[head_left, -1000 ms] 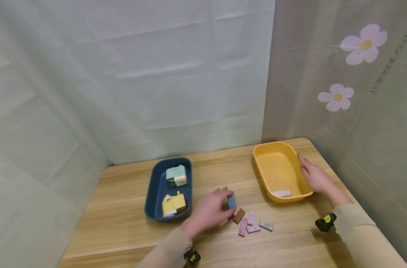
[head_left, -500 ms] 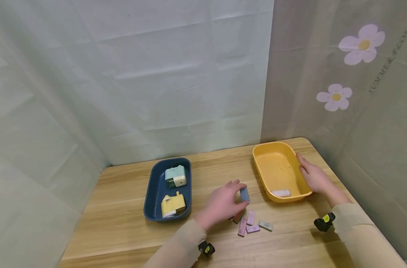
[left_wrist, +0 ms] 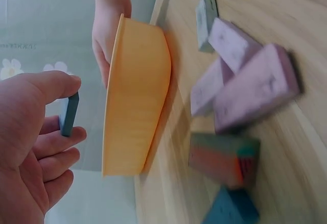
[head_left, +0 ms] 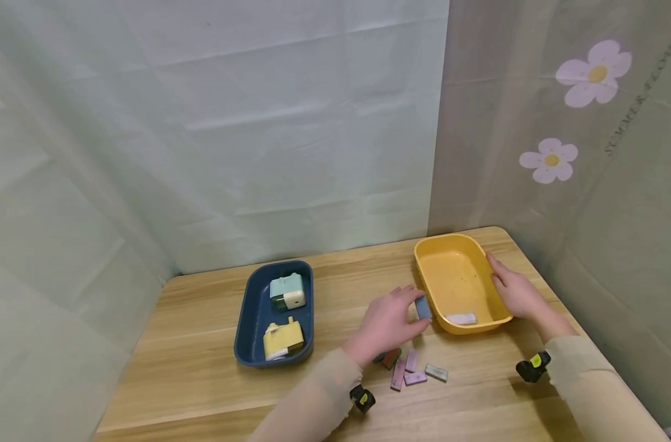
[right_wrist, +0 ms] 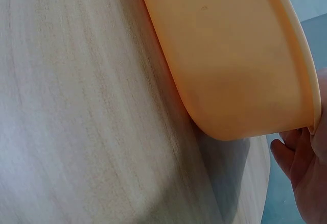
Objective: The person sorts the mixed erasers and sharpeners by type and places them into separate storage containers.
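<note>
Beside the left wall of the yellow tray (head_left: 459, 276), my left hand (head_left: 387, 322) pinches a small flat blue block (head_left: 423, 308), like an eraser, between thumb and fingers. The left wrist view shows the blue block (left_wrist: 69, 114) raised off the table, its other fingers loosely bent. My right hand (head_left: 520, 296) holds the yellow tray's right rim; in the right wrist view, fingertips (right_wrist: 283, 157) show below the rim. One whitish block (head_left: 461, 319) lies in the tray's near end. On the table are several lavender blocks (left_wrist: 258, 89), a red-and-green block (left_wrist: 222, 157) and a grey-green block (head_left: 437, 372).
At the left stands a dark blue tray (head_left: 241, 331) with a light blue pencil sharpener (head_left: 288, 290) and a yellow one (head_left: 282, 339) in it. Another blue block (left_wrist: 232, 206) lies by the red-and-green one. Hanging cloth (head_left: 291, 123) encloses the wooden table.
My left hand has lifted the blue block from the pile and carried it right to the yellow tray's left side. My right hand stays at the tray's rim.
</note>
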The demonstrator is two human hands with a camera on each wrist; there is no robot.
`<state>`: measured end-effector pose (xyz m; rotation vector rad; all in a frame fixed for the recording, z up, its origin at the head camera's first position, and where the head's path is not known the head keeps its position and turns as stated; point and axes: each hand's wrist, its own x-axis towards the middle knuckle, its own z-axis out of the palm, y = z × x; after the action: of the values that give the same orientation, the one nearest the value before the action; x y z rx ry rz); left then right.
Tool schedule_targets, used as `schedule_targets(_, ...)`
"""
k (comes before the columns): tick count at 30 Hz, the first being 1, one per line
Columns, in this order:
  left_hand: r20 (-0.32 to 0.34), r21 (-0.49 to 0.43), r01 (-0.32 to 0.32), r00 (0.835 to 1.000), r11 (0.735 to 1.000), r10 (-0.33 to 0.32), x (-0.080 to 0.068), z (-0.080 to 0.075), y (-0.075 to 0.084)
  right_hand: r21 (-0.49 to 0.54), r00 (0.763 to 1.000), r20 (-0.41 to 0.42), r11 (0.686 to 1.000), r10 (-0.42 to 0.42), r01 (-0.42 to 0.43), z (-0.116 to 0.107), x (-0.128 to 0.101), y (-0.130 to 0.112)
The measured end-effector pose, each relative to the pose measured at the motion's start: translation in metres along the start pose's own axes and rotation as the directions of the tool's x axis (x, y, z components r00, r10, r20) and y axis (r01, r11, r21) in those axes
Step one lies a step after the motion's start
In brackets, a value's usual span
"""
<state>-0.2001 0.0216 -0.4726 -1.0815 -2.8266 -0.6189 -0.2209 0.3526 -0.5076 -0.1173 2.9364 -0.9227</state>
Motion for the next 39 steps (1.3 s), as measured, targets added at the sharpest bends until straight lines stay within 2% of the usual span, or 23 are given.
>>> schedule_targets(5,0.019,0.012,0.012,1.0,1.0,-0.012,0.013,0.006,0.011,-0.006,1.0,-0.004,1.0,0.007,-0.007,0.001,-0.001,0.0)
schedule_targets(12,0.015,0.02,0.031,0.999,0.999,-0.031,0.03,0.013,0.019,-0.025,1.0,-0.008,1.0,0.012,-0.013,0.002,0.001,-0.001)
schedule_targets(23,0.027,0.115,0.028,0.999,0.993,-0.032,0.061,0.032,0.032,-0.021,1.0,-0.003,1.0,0.003,-0.003,0.001,0.0,-0.002)
schedule_targets(30,0.069,0.173,0.08,0.993,0.982,-0.094,0.076,0.041,0.032,-0.022,1.0,-0.006,1.0,-0.001,0.001,0.0,0.0,0.0)
schedule_targets(39,0.162,0.285,0.127,0.971,0.95,-0.178,0.087,0.041,0.04,-0.021,1.0,-0.005,1.0,-0.003,0.003,0.0,0.001,0.0)
